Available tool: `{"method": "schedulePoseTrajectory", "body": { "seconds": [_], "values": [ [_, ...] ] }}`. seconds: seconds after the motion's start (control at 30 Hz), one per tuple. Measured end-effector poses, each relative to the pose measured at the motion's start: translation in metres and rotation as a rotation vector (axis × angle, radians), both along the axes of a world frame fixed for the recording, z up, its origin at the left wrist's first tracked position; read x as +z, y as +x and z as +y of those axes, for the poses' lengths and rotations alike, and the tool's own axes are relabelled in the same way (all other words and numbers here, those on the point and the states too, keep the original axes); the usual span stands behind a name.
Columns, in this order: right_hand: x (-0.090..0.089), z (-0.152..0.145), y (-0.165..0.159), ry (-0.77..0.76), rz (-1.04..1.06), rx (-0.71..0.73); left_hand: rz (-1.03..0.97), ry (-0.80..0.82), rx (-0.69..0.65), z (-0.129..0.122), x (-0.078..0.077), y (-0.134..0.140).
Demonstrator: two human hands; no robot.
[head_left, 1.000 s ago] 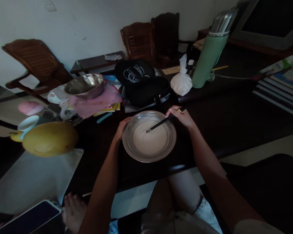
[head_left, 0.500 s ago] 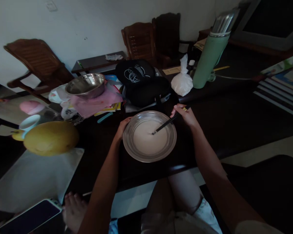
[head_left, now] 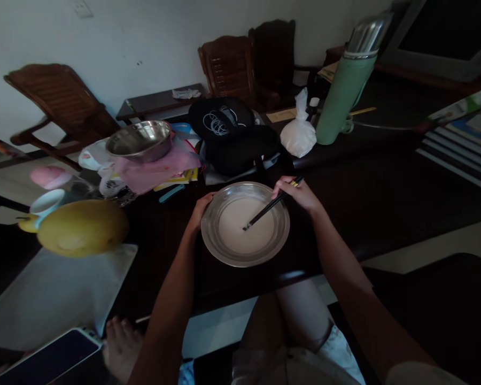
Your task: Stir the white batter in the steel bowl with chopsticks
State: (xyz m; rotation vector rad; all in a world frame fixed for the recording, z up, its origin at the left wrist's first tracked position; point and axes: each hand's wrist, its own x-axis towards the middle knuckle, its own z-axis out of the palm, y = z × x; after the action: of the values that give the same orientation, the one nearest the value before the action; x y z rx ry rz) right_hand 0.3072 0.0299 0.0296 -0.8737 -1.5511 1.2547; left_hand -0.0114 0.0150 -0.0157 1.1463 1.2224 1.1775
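A metal bowl (head_left: 245, 261) stands on the dark table in front of me, with a pale, milky liquid (head_left: 240, 214) in it. My left hand (head_left: 202, 209) grips the bowl's left rim; its fingers are partly hidden behind the bowl. Black chopsticks (head_left: 269, 205) with gold bands are pinched in my right hand (head_left: 299, 193), above the bowl's right rim. They slant down to the left, and their tips dip into the liquid near the middle.
Behind the bowl lie a black case (head_left: 240, 149) and a tied bag of white powder (head_left: 299, 138), beside a green thermos (head_left: 340, 101). Leftward are a second metal bowl (head_left: 144, 152), a yellow pomelo-like fruit (head_left: 84, 229) and a phone (head_left: 56, 355). Another person's hand (head_left: 122, 347) rests at lower left.
My right hand has moved slightly left and down, and the chopstick tips have shifted left and nearer to me in the liquid. My left hand and the bowl stay put.
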Motion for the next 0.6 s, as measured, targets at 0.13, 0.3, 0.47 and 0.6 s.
{"method": "schedulePoseTrajectory", "body": {
  "seconds": [0.13, 0.3, 0.47, 0.6],
  "values": [
    [-0.0013, 0.0025, 0.0006, 0.028, 0.009, -0.081, -0.028, -0.006, 0.024, -0.0003, -0.0003, 0.0007],
    [-0.0026, 0.0031, 0.0029, -0.022, 0.041, -0.106, -0.028, -0.009, 0.002, -0.0008, 0.0018, 0.0011],
    [-0.0005, 0.0015, 0.0004, 0.019, -0.007, -0.031, -0.038, -0.017, 0.006, -0.0009, 0.0020, 0.0013],
    [-0.0008, 0.0030, 0.0073, -0.003, 0.023, -0.178, -0.004, 0.000, -0.001, -0.0027, 0.0026, 0.0019]
  ]
}}
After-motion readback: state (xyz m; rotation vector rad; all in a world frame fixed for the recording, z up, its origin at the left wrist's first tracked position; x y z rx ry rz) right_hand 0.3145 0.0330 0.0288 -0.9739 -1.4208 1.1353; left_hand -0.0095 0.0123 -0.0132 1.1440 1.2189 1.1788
